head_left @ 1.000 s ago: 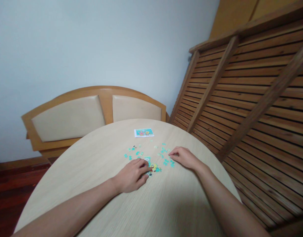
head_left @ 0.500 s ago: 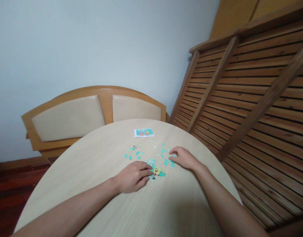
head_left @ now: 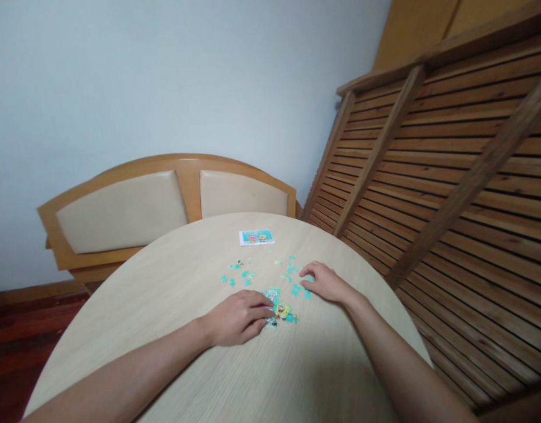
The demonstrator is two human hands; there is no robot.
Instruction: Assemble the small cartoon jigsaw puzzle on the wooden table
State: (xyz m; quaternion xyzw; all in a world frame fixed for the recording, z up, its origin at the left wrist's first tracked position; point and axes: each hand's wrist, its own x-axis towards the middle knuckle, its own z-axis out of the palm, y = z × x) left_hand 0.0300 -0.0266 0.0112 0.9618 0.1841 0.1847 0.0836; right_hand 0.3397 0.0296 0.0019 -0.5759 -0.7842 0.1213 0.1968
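A joined section of jigsaw puzzle with a yellow cartoon figure lies on the table in front of me. My left hand rests on its left side with the fingers stretched out, covering part of it. To the right, my right hand hovers at or just above several loose teal puzzle pieces. Its thumb and forefinger are apart, with nothing visible between them. Another scatter of loose puzzle pieces lies beyond my left hand.
A picture card with cartoon figures on a teal ground lies at the far side of the round wooden table. Behind stands a padded wooden headboard against the wall. A slatted wooden panel leans at the right.
The joined puzzle section has slid slightly toward me and turned a little under my left hand. My right hand has moved barely to the left.
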